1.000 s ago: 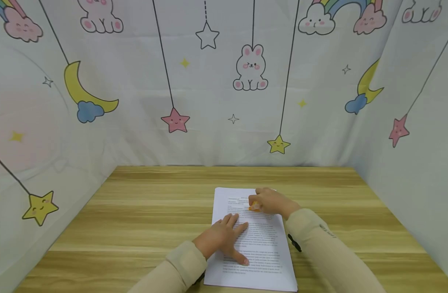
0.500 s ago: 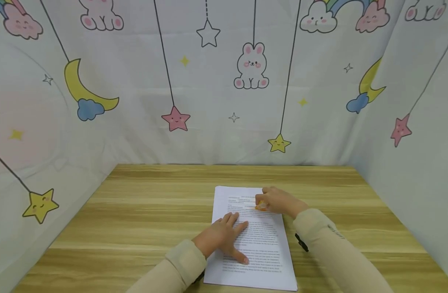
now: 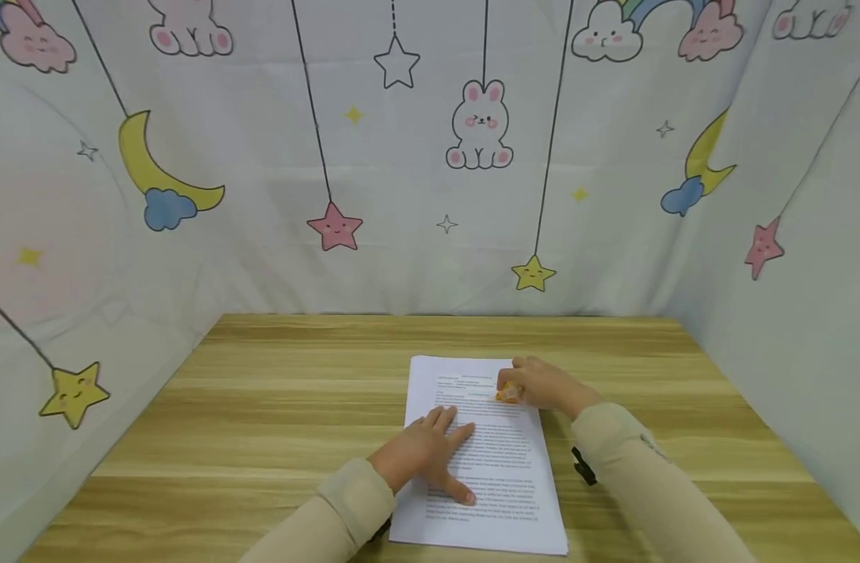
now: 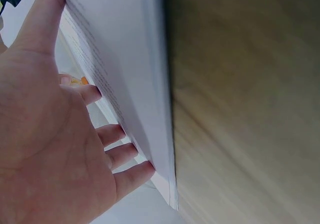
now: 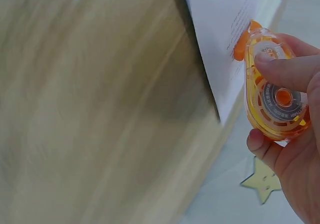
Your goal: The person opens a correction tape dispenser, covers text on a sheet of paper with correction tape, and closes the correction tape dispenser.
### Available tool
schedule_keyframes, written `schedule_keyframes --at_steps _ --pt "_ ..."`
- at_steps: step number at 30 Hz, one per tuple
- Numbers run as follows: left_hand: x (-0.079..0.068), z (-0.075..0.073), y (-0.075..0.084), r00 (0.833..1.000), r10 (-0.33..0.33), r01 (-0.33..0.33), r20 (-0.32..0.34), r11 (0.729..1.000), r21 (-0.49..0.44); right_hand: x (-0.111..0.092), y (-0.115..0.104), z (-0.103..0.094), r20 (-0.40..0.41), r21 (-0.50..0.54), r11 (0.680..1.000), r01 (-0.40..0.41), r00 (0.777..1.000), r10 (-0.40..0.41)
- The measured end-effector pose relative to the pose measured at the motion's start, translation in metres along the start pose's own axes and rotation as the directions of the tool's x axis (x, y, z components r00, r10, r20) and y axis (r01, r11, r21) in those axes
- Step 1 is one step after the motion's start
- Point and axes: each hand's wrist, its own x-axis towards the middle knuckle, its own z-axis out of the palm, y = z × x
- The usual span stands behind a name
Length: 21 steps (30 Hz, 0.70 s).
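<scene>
A stack of printed paper (image 3: 486,469) lies on the wooden table, its top sheet covered in lines of text. My left hand (image 3: 430,453) rests on the left side of the sheet with its fingers spread; in the left wrist view the fingertips (image 4: 131,149) touch the page. Near the top right of the page, my right hand (image 3: 542,385) grips an orange correction tape dispenser (image 5: 275,99). Its see-through case shows a round reel inside, and its orange tip end is at the printed lines. The thumb (image 5: 285,70) presses on the case's flat side.
The wood-grain table (image 3: 275,407) extends on both sides of the paper. Behind it hangs a white curtain (image 3: 402,274) printed with stars, moons and bunnies, which also closes off the left and right sides.
My right hand has slid rightward along the upper text lines with the correction tape dispenser. The left hand has stayed in place on the paper.
</scene>
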Motion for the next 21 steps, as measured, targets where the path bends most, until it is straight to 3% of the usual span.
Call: schedule_keyframes --at_steps 6,12,21 --pt "-0.001 0.0 0.002 1.0 0.006 -0.005 0.013 0.999 -0.036 -0.018 0.021 0.011 -0.101 0.2 0.974 -0.103 0.987 0.125" --pt "-0.001 -0.001 0.001 1.0 -0.004 0.004 0.013 0.999 -0.043 -0.025 0.025 0.009 -0.193 0.215 0.974 -0.07 0.975 0.113" --pt "-0.002 -0.001 0.001 1.0 -0.007 0.007 0.01 0.999 -0.041 -0.022 0.007 0.015 -0.15 0.277 0.958 -0.077 0.981 0.122"
